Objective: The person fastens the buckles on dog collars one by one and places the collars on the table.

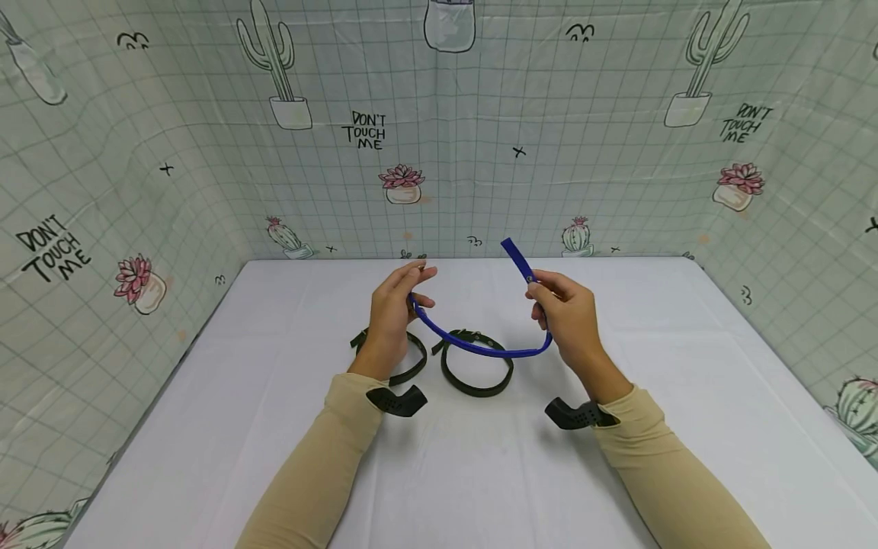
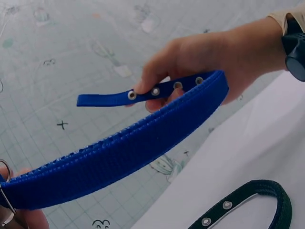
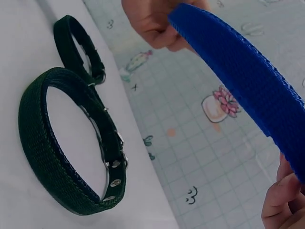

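A blue collar [image 1: 480, 350] is stretched in a sagging curve between both hands, above the table. My left hand [image 1: 391, 316] holds its buckle end; in the left wrist view the metal buckle [image 2: 6, 200] and a ring show beside those fingers. My right hand [image 1: 575, 319] pinches the strap near the eyelets [image 2: 155, 91], and the free tip points up and away. Below lie two dark green collars, closed into loops: one [image 1: 478, 391] under the blue collar's middle, the other [image 1: 414, 372] partly hidden behind my left hand and wrist.
A white cloth covers the table [image 1: 473, 473]. Patterned fabric walls [image 1: 473, 191] with cactus drawings stand at the back and both sides. Black wrist mounts [image 1: 398, 401] sit on both wrists, over beige sleeves [image 1: 322, 465].
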A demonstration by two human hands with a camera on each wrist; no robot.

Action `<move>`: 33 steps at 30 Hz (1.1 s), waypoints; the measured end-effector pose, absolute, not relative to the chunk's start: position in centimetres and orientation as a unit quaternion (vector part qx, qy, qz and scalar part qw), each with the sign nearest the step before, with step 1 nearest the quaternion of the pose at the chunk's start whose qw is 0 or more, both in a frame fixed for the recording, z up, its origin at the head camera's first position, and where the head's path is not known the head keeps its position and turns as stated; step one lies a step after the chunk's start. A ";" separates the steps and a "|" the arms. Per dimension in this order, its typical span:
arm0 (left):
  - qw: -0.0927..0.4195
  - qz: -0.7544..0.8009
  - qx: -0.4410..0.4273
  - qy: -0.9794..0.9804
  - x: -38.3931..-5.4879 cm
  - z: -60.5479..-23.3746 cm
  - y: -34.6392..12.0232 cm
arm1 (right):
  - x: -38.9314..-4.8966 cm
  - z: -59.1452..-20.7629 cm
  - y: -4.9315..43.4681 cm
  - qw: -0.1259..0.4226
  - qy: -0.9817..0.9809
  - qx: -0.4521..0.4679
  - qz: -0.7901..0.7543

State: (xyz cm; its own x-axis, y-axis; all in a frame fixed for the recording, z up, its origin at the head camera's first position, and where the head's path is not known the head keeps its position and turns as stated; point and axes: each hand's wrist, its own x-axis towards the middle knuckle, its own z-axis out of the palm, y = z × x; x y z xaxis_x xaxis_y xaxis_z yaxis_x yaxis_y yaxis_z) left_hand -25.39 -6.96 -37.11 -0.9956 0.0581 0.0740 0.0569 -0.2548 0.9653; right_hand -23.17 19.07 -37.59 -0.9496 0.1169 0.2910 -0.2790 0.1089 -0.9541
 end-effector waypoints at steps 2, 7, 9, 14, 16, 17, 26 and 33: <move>0.005 0.788 0.048 0.613 -25.3 -37.0 -6.8 | -23.0 -37.5 18.8 0.149 -0.734 0.059 0.660; 0.015 0.785 0.048 0.618 -25.1 -36.7 -6.5 | -22.6 -37.3 18.3 0.141 -0.740 0.075 0.654; 0.017 0.783 0.052 0.619 -25.0 -36.6 -6.4 | -22.4 -37.3 18.1 0.134 -0.738 0.086 0.656; 0.018 0.777 0.071 0.625 -24.7 -36.4 -6.2 | -22.1 -37.3 17.6 0.117 -0.738 0.119 0.654; 0.018 0.774 0.081 0.627 -24.6 -36.3 -6.1 | -22.0 -37.2 17.4 0.111 -0.738 0.128 0.653; 0.018 0.773 0.087 0.629 -24.6 -36.3 -6.1 | -22.0 -37.2 17.3 0.108 -0.738 0.133 0.652; 0.017 0.746 0.148 0.649 -24.1 -36.3 -5.2 | -21.8 -37.2 16.8 0.097 -0.749 0.150 0.638; 0.015 0.750 0.166 0.641 -23.9 -36.2 -4.8 | -21.7 -37.0 17.0 0.103 -0.761 0.164 0.620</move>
